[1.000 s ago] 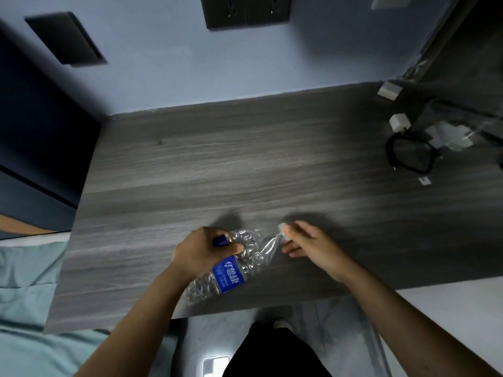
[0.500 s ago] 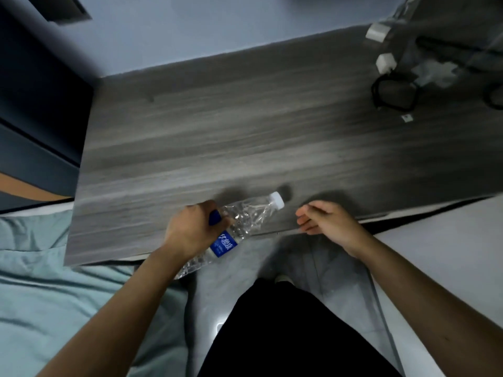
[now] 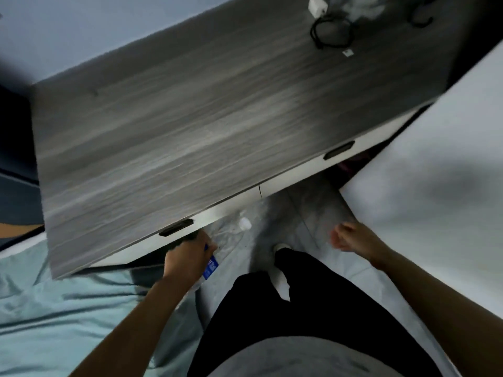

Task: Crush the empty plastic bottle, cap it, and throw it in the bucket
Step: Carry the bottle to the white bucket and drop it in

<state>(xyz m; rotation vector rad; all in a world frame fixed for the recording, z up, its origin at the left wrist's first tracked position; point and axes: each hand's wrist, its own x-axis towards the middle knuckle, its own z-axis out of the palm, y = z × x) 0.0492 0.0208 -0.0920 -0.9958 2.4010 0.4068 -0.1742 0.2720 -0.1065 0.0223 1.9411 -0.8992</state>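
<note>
The crushed bottle (image 3: 217, 254) is gripped by the left hand (image 3: 187, 257) at lower centre, below the desk (image 3: 177, 126) edge; its body is motion-blurred, white cap (image 3: 245, 223) fitted. The right hand (image 3: 353, 238) is loosely curled, holding nothing.

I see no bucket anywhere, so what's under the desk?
Under the desk edge show white drawer fronts with two dark handles, grey floor and a foot. The left hand holds the bottle there. The desktop hides everything further back; no bucket shows.
</note>
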